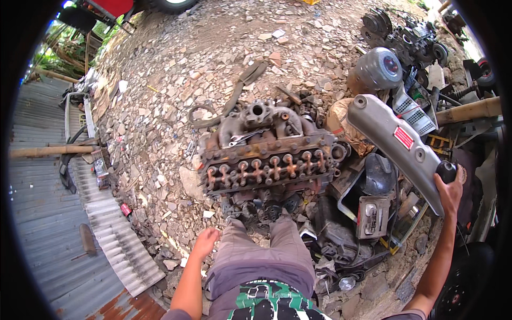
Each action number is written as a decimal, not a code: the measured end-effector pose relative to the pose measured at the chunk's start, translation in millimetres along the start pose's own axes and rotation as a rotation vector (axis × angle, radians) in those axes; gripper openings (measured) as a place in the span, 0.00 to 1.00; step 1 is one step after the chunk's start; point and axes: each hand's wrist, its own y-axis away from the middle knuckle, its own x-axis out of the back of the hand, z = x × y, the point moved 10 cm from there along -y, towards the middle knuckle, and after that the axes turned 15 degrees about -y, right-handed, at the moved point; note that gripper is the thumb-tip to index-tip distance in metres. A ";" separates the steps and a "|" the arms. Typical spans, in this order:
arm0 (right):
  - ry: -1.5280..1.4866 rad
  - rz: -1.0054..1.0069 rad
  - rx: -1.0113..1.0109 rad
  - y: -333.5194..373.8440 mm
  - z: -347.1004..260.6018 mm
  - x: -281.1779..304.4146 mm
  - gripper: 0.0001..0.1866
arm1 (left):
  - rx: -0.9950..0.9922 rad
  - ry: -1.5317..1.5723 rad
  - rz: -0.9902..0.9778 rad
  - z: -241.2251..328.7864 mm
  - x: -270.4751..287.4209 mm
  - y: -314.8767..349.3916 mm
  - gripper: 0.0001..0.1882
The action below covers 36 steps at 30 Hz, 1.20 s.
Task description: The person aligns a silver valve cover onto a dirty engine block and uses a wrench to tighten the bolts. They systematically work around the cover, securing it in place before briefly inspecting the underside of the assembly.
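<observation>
My right hand (451, 191) grips a long grey metal valve cover (392, 140) at its near end, around the black filler cap. The cover is raised on my right side, tilted, with a red label on top. In front of my legs stands an engine (266, 154), its row of valve springs and rockers exposed and rusty. A wrench (246, 137) lies across it beside the intake manifold (256, 114). By my left thigh hangs my left hand (207, 241), fingers curled in, with nothing seen in them; it touches no part of the engine.
Broken tile and stone cover the ground (176, 69). Corrugated metal sheets (48, 213) lie along the left. To the right are a large plastic bottle (376, 69), a white plastic basket (413, 112), a bamboo pole (469, 111) and heaped engine parts (405, 40). A strap (242, 85) lies behind the engine.
</observation>
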 end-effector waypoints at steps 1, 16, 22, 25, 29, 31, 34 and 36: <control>-0.107 -0.022 0.036 12.1 -13.7 2.5 0.46 | -0.077 0.044 0.014 19.2 11.7 -5.5 0.15; -0.414 -0.473 0.334 170.9 -260.9 -196.9 0.49 | 0.249 0.347 0.176 -171.0 32.1 62.4 0.13; -0.375 -0.578 0.310 191.6 -280.8 -249.5 0.53 | 0.422 0.471 0.169 -270.2 -11.9 97.4 0.12; -0.387 -0.590 0.277 188.3 -274.6 -264.7 0.53 | 0.361 0.310 0.139 -286.4 -32.0 87.2 0.12; -0.377 -0.634 0.222 179.2 -268.8 -274.3 0.54 | 0.292 0.201 0.138 -241.5 -19.1 73.1 0.13; -0.385 -0.659 0.219 179.4 -266.4 -282.1 0.54 | 0.214 0.149 0.160 -217.5 -4.6 61.1 0.14; -0.294 -0.689 0.233 178.4 -275.4 -286.4 0.54 | 0.128 0.124 0.156 -164.4 19.0 42.0 0.16; -0.313 -0.679 0.215 179.2 -277.4 -282.5 0.54 | 0.010 0.191 0.194 -106.9 42.1 29.8 0.18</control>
